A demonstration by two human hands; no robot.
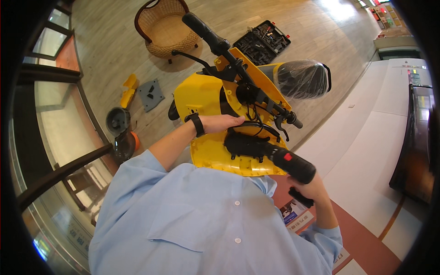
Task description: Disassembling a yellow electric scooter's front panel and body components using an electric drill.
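Observation:
A yellow scooter (197, 94) with black handlebars (247, 82) stands in front of me. Its yellow front panel (215, 153) is close to my body, with a black part (243, 144) in its middle. My left hand (222, 123) lies over the panel's upper edge, thumb on top, the other fingers mostly hidden. In my right hand (314, 188) is a black cordless drill (295, 165) with a red button, gripped by its handle. It points left toward the panel's black part; its tip cannot be made out.
A wicker chair (167, 30) and an open black tool case (263, 41) stand on the wooden floor beyond. Left lie a yellow piece (129, 89), a grey plate (151, 95) and black round parts (118, 120). Clear film covers the seat (300, 78). A screen (415, 142) is at right.

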